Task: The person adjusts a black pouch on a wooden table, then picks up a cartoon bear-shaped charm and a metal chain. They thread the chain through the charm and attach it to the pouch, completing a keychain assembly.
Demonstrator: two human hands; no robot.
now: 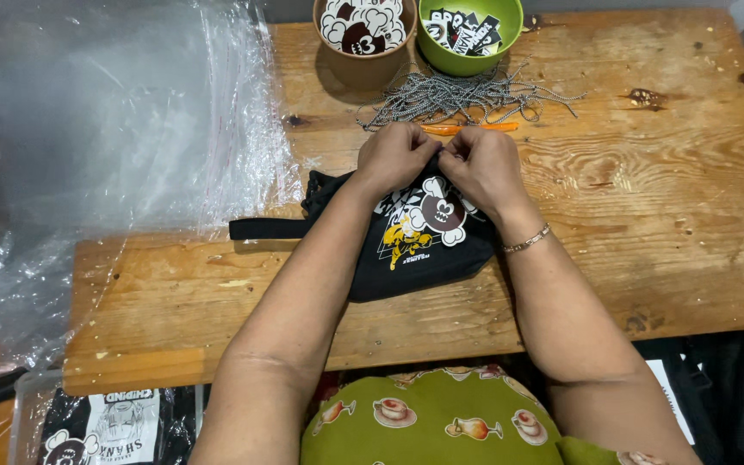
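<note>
While both hands pinch the top edge of one black bag (415, 250), two bowls and a chain pile sit beyond them on the table (665, 215).

Brown bowl (363, 39) and green bowl (471, 34) hold printed tags; ball chains (462, 95) and one orange tool (467, 127) lie just behind the knuckles. Clear plastic sleeves (122, 120) cover the table's left end. Left hand (396, 157) and right hand (481, 164) are closed, fingertips together on the bag's upper hem. One strap (269, 228) extends left.
</note>
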